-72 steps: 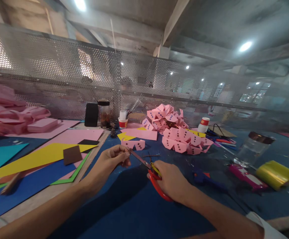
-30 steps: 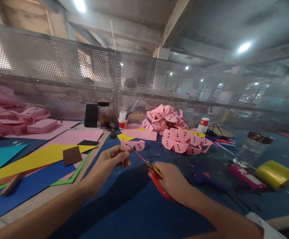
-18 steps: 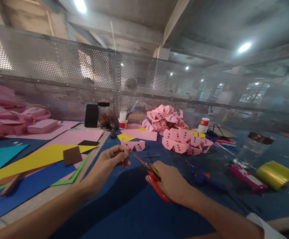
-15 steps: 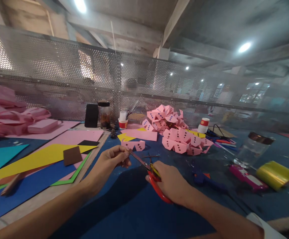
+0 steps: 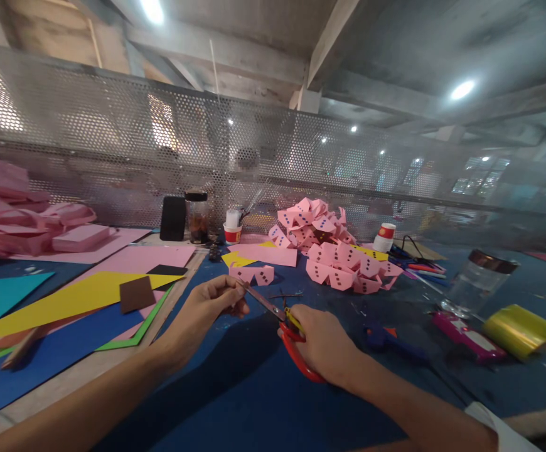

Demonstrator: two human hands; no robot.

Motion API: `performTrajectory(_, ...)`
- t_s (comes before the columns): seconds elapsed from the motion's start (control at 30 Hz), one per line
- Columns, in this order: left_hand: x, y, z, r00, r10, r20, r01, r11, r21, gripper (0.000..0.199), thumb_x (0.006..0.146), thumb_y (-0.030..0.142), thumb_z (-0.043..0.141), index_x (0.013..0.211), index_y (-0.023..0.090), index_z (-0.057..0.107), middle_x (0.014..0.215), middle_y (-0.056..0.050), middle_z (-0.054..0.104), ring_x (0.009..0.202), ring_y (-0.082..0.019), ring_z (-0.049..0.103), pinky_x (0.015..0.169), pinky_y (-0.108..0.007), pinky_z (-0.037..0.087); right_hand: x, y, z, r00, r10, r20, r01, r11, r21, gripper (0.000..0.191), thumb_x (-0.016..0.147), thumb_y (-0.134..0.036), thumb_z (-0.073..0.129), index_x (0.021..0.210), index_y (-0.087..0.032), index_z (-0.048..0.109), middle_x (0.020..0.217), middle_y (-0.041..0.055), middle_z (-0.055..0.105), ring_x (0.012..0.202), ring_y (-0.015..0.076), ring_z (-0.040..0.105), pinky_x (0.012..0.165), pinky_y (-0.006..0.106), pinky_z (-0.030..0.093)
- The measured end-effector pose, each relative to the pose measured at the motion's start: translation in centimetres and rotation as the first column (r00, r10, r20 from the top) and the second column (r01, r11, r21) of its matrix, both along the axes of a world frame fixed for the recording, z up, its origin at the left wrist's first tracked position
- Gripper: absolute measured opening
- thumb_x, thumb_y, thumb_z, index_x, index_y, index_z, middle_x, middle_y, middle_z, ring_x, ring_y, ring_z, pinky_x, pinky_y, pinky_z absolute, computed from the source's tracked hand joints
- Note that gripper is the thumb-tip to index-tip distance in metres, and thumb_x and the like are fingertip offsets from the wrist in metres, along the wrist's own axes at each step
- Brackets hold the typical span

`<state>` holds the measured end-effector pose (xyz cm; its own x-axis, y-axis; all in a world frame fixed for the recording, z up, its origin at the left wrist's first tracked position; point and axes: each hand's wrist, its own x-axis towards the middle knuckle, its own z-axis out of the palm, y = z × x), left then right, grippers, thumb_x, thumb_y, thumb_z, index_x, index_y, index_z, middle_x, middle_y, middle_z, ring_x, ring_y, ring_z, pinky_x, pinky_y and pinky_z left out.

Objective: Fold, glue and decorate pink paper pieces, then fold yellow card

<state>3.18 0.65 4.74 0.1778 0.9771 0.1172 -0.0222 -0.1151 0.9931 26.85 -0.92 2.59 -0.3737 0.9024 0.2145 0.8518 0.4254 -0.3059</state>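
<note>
My right hand [image 5: 322, 342] is closed round the red and yellow handles of a pair of scissors [image 5: 301, 359]. The blades point up and left, their tips reaching the fingertips of my left hand [image 5: 216, 300]. Those fingers are pinched together; whatever small piece they hold is too small to make out. Just beyond the blades lie thin dark strips [image 5: 286, 295] on the blue mat. Behind my left fingertips stands a pink paper strip with dark dots [image 5: 254, 274]. More dotted pink paper strips [image 5: 334, 267] are heaped farther back.
Coloured sheets [image 5: 66, 301] and a brown square [image 5: 136, 294] lie at left, near folded pink paper [image 5: 32, 226]. A jar [image 5: 198, 220] and paper cup [image 5: 232, 233] stand behind. At right are a blue glue gun [image 5: 386, 338], clear jar [image 5: 477, 282] and gold roll [image 5: 522, 331].
The scissors have tilted slightly and their blades look closer together, the tips still at my left fingertips. Both hands have barely moved.
</note>
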Motion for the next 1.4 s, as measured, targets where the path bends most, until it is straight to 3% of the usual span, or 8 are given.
performTrajectory(0.57, 0.01, 0.05, 0.01, 1.0, -0.002, 0.005, 0.002, 1.0, -0.027, 0.019, 0.086, 0.036, 0.065, 0.08, 0.018, 0.06, 0.072, -0.002, 0.07, 0.069, -0.014, 0.061, 0.069, -0.025, 0.045, -0.05, 0.23, -0.21, 0.999, -0.014, 0.046, 0.011, 0.997, 0.074, 0.021, 0.091, -0.039, 0.053, 0.082, -0.02, 0.055, 0.077, 0.001, 0.064, 0.062, 0.0136, 0.055, 0.057, 0.029, 0.018)
performTrajectory(1.03, -0.08, 0.3, -0.15, 1.0, -0.021, 0.016, 0.021, 1.0, -0.014, 0.021, 0.087, 0.038, 0.065, 0.083, 0.018, 0.062, 0.074, -0.003, 0.071, 0.071, -0.015, 0.061, 0.069, -0.026, 0.044, 0.03, 0.39, -0.24, 0.999, -0.026, 0.044, 0.025, 0.999, 0.038, 0.023, 0.091, -0.04, 0.055, 0.08, -0.02, 0.056, 0.076, 0.0011, 0.065, 0.063, 0.0135, 0.055, 0.057, 0.028, 0.02)
performTrajectory(1.4, -0.07, 0.25, -0.15, 1.0, -0.011, 0.024, 0.012, 1.0, -0.024, 0.021, 0.086, 0.038, 0.066, 0.084, 0.018, 0.062, 0.072, -0.003, 0.07, 0.069, -0.015, 0.061, 0.069, -0.027, 0.045, 0.16, 0.59, -0.43, 1.0, -0.015, 0.015, 0.016, 1.0, -0.006, 0.022, 0.091, -0.039, 0.055, 0.082, -0.02, 0.057, 0.083, 0.0034, 0.071, 0.072, 0.0175, 0.064, 0.059, 0.027, 0.025)
